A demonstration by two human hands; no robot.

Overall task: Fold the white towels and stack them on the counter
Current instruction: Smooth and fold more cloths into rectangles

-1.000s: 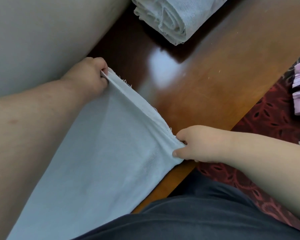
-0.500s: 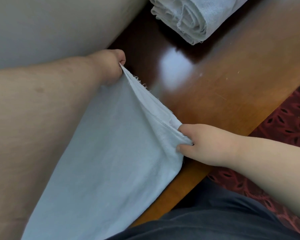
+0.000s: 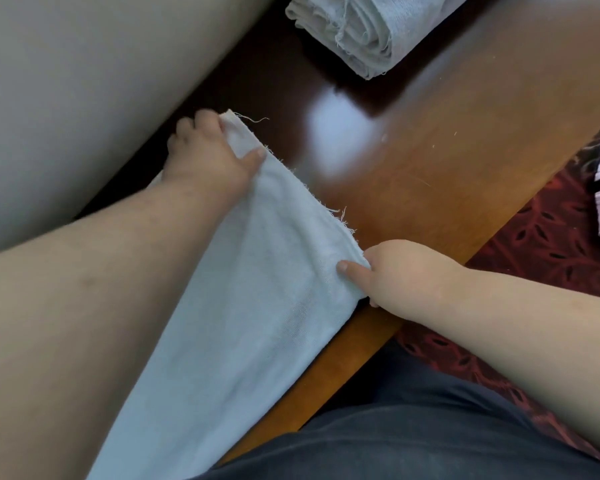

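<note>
**White towel held flat at two corners**

White towel [image 3: 257,306] spread on glossy brown wooden counter [image 3: 430,150], frayed far edge running between both hands. Left hand [image 3: 208,157] pinching far corner, thumb pressed flat on top of cloth. Right hand [image 3: 392,271] gripping near corner at counter edge, thumb on top, other fingers hidden below. Stack of folded towels [image 3: 364,32] lying farther back on counter, well apart. Red patterned carpet [image 3: 548,244] below, on right.
</note>
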